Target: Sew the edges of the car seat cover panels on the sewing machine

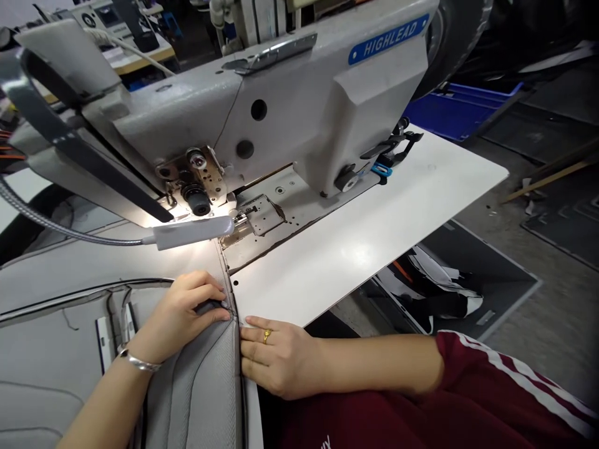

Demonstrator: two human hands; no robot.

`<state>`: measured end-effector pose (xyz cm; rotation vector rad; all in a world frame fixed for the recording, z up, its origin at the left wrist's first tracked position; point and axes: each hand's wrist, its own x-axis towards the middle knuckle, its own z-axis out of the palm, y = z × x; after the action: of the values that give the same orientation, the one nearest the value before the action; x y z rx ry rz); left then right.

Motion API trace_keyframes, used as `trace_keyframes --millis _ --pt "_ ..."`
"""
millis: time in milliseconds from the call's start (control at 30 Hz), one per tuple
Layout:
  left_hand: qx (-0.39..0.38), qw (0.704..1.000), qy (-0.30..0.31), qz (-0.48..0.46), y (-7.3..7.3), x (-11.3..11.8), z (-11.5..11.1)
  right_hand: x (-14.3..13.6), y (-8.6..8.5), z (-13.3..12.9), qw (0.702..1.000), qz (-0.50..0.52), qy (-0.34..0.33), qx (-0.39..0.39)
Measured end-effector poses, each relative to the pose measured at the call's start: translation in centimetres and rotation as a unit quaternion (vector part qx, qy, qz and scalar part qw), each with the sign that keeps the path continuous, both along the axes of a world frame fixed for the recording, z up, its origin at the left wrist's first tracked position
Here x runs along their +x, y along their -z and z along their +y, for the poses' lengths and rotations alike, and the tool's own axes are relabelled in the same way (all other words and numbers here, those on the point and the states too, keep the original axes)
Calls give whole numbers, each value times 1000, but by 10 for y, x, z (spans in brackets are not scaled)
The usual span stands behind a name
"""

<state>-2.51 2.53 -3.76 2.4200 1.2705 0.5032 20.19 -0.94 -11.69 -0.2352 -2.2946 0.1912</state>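
A large grey padded fabric piece (201,386) with dark piped edges lies over the left side of the white sewing table (327,268). On its right edge, my left hand (191,312) has its fingers bent together around a bit of the seam. Just right and below, my right hand (281,358) lies with fingers stretched against the same edge, touching it from the side. Above both hands is the grey sewing machine (299,106), its lit lamp (194,232) in front of the needle area, where the fabric's far edge passes.
A grey bin (496,299) with fabric scraps stands below the table's right edge. Farther back on the floor is a blue crate (463,112). The lamp's flexible metal neck (70,232) curves across the left. Another worktable (140,56) is behind.
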Motion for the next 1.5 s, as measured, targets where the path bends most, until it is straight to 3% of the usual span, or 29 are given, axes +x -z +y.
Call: trace_keyframes --millis 733,1200,1500 --pt "15 1000 2 17 7 -3 1 -1 -7 -1 999 -7 31 -28" --pt "33 999 3 13 4 0 3 -3 -1 -2 999 31 38 -17" --pt "44 999 5 31 7 1 2 -4 -15 6 1000 0 8 -20"
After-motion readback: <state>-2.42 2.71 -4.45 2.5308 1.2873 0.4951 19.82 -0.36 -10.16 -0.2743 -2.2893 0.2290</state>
